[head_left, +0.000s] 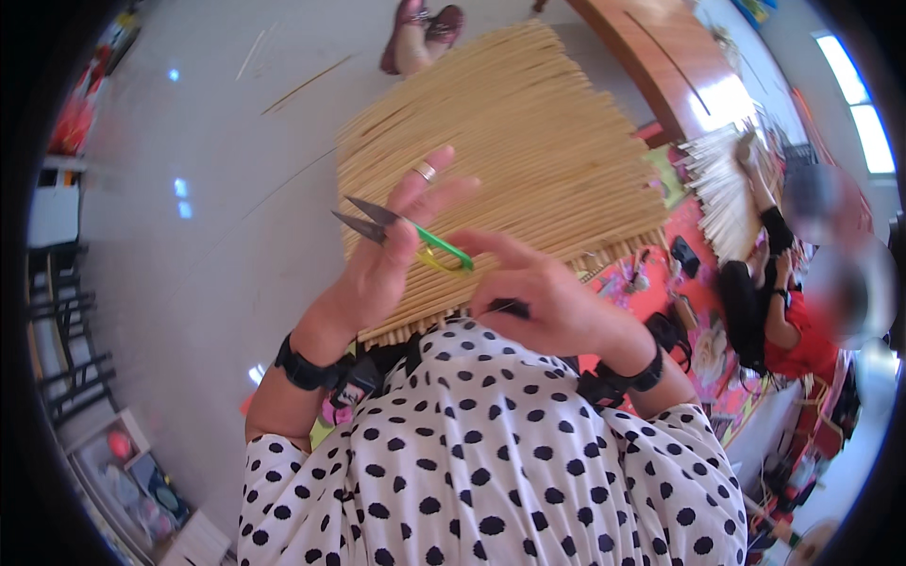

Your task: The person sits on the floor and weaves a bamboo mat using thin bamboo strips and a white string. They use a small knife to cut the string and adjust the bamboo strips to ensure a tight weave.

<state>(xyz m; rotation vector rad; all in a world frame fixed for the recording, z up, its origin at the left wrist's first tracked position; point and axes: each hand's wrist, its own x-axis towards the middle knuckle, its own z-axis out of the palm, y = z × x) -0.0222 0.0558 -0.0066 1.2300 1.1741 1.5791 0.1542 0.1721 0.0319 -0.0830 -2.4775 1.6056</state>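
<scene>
In my left hand [382, 264] is a small pair of thread snips [442, 247] with a green and yellow handle and dark pointed blades spread apart. The snips lie across the palm under my thumb, blades toward the left, while some fingers stretch out. My right hand [543, 297] is close by, its index finger reaching toward the handle end of the snips. Its other fingers curl inward; a fine thread seems to show there, but what they grip is unclear. Under both hands spreads a mat of straw-coloured stalks [500, 123] laid side by side, its near edge at my lap.
Beyond the mat stand a person's feet in dark red shoes [423, 33]. A wooden table [651, 57] is at the far right. On the right, a seated person in red [802, 335] is near another bundle of stalks [722, 189]. A phone [685, 255] lies on pink floral cloth.
</scene>
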